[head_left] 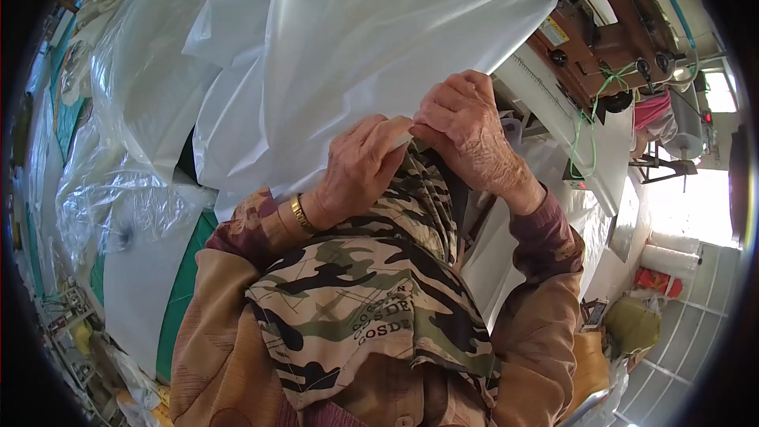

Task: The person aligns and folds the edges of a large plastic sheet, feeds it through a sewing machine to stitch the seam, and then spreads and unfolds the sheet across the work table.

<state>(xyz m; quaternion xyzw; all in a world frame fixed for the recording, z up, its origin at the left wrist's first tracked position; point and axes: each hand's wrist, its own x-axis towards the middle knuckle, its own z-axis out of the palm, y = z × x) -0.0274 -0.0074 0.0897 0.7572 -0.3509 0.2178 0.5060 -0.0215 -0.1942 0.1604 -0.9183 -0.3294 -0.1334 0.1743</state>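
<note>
A large translucent white plastic sheet (340,63) spreads in loose folds in front of me. My left hand (362,164), with a gold watch band (300,212) at the wrist, is closed in a pinch on the sheet's near edge. Right beside it, my right hand (468,130) also pinches that edge, its fingertips almost touching the left ones. The bit of sheet between the fingers is mostly hidden. Below both hands a camouflage apron (340,300) covers my lap.
At the upper right a brown sewing machine (597,35) stands on a pale worktable (605,150), the sheet's far corner reaching it. Green thread (589,130) hangs from the machine. More clear plastic (130,198) is heaped at the left over green material (186,292). White rolls (670,257) lie at the far right.
</note>
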